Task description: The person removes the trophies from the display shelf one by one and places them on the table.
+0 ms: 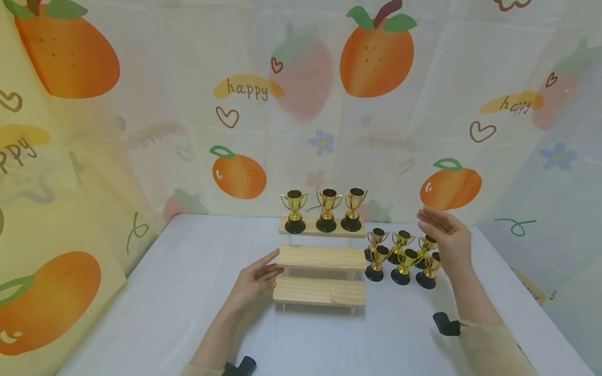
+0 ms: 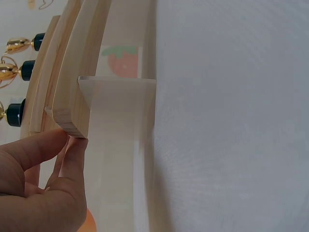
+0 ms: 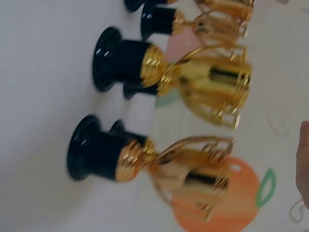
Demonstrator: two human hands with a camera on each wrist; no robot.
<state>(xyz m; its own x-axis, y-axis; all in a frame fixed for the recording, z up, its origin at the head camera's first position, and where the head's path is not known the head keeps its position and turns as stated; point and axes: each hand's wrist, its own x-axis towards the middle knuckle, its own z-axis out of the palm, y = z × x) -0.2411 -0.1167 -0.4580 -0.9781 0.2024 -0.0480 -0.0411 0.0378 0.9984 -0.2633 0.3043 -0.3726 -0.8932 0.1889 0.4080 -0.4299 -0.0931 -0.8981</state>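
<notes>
A three-tier wooden display stand (image 1: 320, 258) on pale legs is in the middle of the head view. Its top tier bears three gold trophy cups (image 1: 327, 203) with black bases. My left hand (image 1: 256, 277) is at its left side, thumb and fingertips touching the end of the lowest board (image 2: 72, 104) in the left wrist view. Beside the stand's right end, several more trophies (image 1: 403, 274) stand upright in two rows on the table. My right hand (image 1: 449, 243) is raised at their right side, fingers extended and holding nothing. The right wrist view shows a near trophy (image 3: 96, 150) and a neighbour (image 3: 203, 87).
A white cloth covers the table (image 1: 155, 292). Behind it hangs a fruit-printed curtain (image 1: 164, 68), which continues down both sides. The middle and lowest tiers of the stand are bare wood. A black wrist strap (image 1: 446, 324) shows at the right sleeve.
</notes>
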